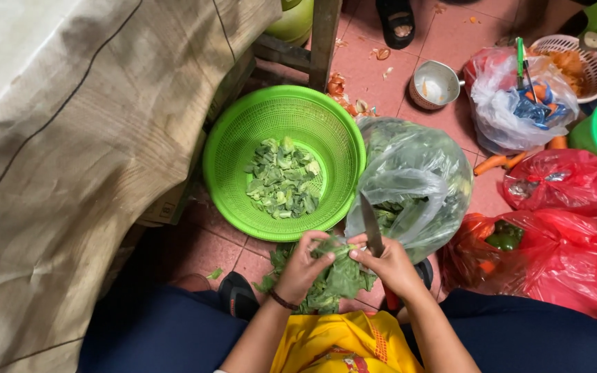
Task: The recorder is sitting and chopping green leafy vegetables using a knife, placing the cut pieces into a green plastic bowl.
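Flanking leafy greens [333,280]: green colander [229,148], clear bag [437,166].

Person's clothing, seen from above
Wearing dark navy trousers [160,331], a yellow printed apron [343,345], black sandals [238,295], and a dark wristband [282,300].

Clear bag [416,179], red bags [564,183] right.

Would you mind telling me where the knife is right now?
In the head view, the knife is in the right hand, blade pointing up, just right of the leafy greens held by the left hand, below the green basket.
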